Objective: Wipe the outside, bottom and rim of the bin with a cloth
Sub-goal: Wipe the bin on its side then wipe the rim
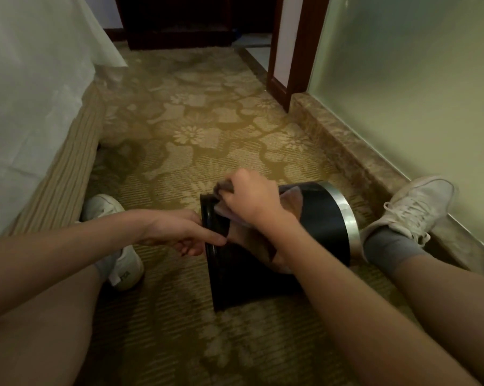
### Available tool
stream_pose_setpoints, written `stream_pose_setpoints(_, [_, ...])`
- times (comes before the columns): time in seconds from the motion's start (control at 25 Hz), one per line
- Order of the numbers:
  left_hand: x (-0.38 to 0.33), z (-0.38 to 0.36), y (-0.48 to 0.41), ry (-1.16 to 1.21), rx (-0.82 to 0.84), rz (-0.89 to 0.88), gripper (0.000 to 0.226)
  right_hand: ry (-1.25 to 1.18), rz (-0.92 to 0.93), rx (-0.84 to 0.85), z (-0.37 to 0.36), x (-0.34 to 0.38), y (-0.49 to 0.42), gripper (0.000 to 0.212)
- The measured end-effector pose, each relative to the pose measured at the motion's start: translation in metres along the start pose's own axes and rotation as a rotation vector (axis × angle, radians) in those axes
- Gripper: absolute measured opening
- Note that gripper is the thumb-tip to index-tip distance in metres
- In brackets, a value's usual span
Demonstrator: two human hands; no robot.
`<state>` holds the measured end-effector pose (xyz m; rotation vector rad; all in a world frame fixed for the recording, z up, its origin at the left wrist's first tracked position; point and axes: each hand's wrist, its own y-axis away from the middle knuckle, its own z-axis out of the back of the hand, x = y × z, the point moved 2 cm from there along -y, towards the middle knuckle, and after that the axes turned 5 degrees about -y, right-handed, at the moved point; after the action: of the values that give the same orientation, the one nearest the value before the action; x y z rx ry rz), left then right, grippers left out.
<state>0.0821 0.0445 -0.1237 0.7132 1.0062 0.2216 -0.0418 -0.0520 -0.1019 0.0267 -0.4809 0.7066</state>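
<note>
The black cylindrical bin lies on its side on the floral patterned carpet, between the legs of the seated person. A silver band circles its right end; a ridged black edge forms its left end.

Right hand: fingers clenched round a brownish cloth, pressing it on the upper side of the bin close to the left end. Part of the cloth hangs down over the bin wall below the wrist.

Left hand: index finger straight, laid across the ridged left edge; remaining fingers curled beneath. Whether it grips the edge cannot be determined.

Left white sneaker: carries a small dark marking on its side, too blurred to read. Right white sneaker: rests just beside the banded end, against the marble skirting.
</note>
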Motion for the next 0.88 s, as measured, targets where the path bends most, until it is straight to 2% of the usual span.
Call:
stream_pose_setpoints(0.2, [-0.003, -0.019, 0.005, -0.091, 0.176, -0.032, 0.032, 0.242, -0.387, -0.037, 0.086, -0.132, 0.028, 0.019])
stream_pose_setpoints(0.28, [-0.003, -0.029, 0.009, -0.139, 0.237, -0.052, 0.026, 0.153, -0.601, -0.010, 0.078, -0.185, 0.042, 0.015])
stream_pose_setpoints(0.32, [-0.004, -0.034, 0.011, -0.148, 0.265, -0.058, 0.019, 0.230, -0.661, -0.036, 0.074, -0.242, 0.053, 0.013])
stream_pose_setpoints(0.36, [-0.004, -0.037, 0.012, -0.158, 0.284, -0.068, 0.014, 0.086, -0.793, -0.065, 0.039, -0.308, 0.052, 0.018])
stream_pose_setpoints(0.4, [-0.005, -0.039, 0.012, -0.164, 0.283, -0.079, 0.011, -0.217, -1.004, -0.266, 0.003, -0.354, 0.048, 0.029])
stream_pose_setpoints(0.44, [-0.006, -0.038, 0.012, -0.161, 0.271, -0.087, 0.011, -0.687, -1.011, -0.373, -0.015, -0.361, 0.043, 0.042])
stream_pose_setpoints(0.48, [-0.005, -0.036, 0.012, -0.146, 0.251, -0.091, 0.011, -0.844, -0.967, -0.323, -0.017, -0.350, 0.046, 0.044])
stream_pose_setpoints(0.52, [-0.005, -0.033, 0.012, -0.128, 0.233, -0.093, 0.013, -0.936, -0.906, -0.213, -0.001, -0.320, 0.059, 0.038])
stream_pose_setpoints(0.56, [-0.005, -0.030, 0.012, -0.119, 0.218, -0.093, 0.017, -1.075, -0.966, -0.094, 0.025, -0.259, 0.069, 0.031])
stream_pose_setpoints(0.6, [-0.005, -0.027, 0.012, -0.121, 0.204, -0.092, 0.020, -1.120, -0.993, 0.001, 0.047, -0.214, 0.069, 0.027])
stream_pose_setpoints(0.64, [-0.006, -0.025, 0.012, -0.129, 0.184, -0.094, 0.021, -1.194, -0.944, 0.065, 0.054, -0.204, 0.057, 0.025])
stream_pose_setpoints(0.72, [-0.005, -0.021, 0.013, -0.134, 0.141, -0.108, 0.020, -1.222, -0.890, 0.090, 0.063, -0.197, 0.052, 0.026])
stream_pose_setpoints(0.76, [-0.005, -0.021, 0.013, -0.133, 0.130, -0.118, 0.018, -1.205, -0.887, 0.078, 0.062, -0.196, 0.049, 0.027])
stream_pose_setpoints(0.88, [-0.002, -0.014, 0.014, -0.111, 0.093, -0.158, 0.025, -1.229, -0.820, -0.129, 0.052, -0.193, 0.037, 0.031])
